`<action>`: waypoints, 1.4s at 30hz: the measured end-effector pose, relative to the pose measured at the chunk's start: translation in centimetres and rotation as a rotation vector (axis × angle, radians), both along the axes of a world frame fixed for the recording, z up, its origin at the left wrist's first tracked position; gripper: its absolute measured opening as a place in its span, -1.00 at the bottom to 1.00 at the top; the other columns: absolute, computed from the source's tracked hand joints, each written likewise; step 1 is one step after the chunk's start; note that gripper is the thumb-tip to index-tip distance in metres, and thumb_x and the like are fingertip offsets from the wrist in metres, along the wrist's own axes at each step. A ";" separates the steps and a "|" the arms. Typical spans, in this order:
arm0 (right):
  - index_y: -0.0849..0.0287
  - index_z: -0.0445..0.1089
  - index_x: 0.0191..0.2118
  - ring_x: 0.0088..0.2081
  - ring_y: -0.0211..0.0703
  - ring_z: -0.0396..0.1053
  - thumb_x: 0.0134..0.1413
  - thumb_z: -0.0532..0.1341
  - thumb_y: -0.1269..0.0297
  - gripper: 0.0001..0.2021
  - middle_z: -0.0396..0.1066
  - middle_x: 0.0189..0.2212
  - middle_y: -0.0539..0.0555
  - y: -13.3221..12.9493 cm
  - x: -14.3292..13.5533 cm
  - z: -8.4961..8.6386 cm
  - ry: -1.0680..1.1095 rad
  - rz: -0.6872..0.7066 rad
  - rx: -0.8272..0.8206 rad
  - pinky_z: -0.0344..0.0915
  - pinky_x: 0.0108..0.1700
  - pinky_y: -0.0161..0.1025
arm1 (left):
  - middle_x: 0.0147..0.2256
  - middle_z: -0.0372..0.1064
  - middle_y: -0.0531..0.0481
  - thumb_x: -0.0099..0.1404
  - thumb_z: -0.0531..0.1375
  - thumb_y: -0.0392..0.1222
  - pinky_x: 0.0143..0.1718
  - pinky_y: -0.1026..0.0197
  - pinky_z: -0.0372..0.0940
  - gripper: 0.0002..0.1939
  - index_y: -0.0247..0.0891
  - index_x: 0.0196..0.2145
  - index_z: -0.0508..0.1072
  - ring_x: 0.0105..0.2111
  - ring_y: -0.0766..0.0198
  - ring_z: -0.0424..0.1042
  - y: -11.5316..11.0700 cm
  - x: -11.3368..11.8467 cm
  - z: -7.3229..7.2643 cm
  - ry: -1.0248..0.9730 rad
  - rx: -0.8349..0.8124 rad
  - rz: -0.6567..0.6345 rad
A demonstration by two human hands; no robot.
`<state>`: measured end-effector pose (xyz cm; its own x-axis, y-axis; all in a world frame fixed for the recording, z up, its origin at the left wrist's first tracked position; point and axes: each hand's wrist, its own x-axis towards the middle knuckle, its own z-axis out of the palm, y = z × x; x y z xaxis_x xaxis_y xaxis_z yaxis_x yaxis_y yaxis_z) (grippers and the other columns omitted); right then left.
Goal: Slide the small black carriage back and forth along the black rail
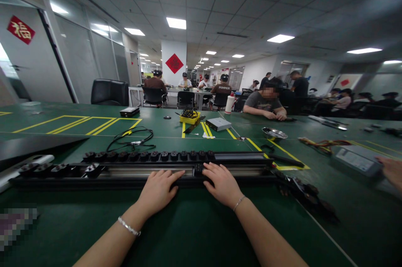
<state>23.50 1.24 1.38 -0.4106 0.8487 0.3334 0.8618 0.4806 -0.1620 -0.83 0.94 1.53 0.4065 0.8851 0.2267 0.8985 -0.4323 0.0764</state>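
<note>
A long black power track [125, 182] lies across the table before me, with a shiny metal channel along it. Several black plug-in socket modules [59, 169] sit at its left end. My left hand [160, 189] rests on the track's near edge, fingers stretched out and the index finger pointing right along the channel. One small black module [198, 169] sits in the channel between my hands. Against its right side are the fingertips of my right hand [222, 183], whose fingers are extended and not wrapped round it. Behind lies a second track [241, 156] with a row of black modules.
More black modules [309, 195] lie at the right end. Beyond are a black cable [135, 137], a yellow box [189, 117], a grey box [218, 124] and a metal bowl [274, 133]. Another person's hand [391, 170] touches a power supply [358, 159] at right.
</note>
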 end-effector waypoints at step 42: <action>0.08 0.36 -0.15 0.17 -0.06 0.10 0.10 0.08 0.24 -0.79 0.29 0.07 0.04 0.1 0.3 0.3 0.038 0.016 -0.022 -0.02 0.17 0.08 | -0.08 0.33 -0.01 0.26 0.00 0.02 -0.12 0.09 0.05 -0.53 0.02 0.13 0.17 -0.09 0.13 0.24 -0.2 -0.3 -0.3 -0.024 0.013 -0.031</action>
<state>23.76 1.34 1.63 -0.4115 0.8495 0.3302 0.8472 0.4901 -0.2051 -1.11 0.76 1.23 0.4279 0.8690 0.2484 0.8826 -0.4610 0.0919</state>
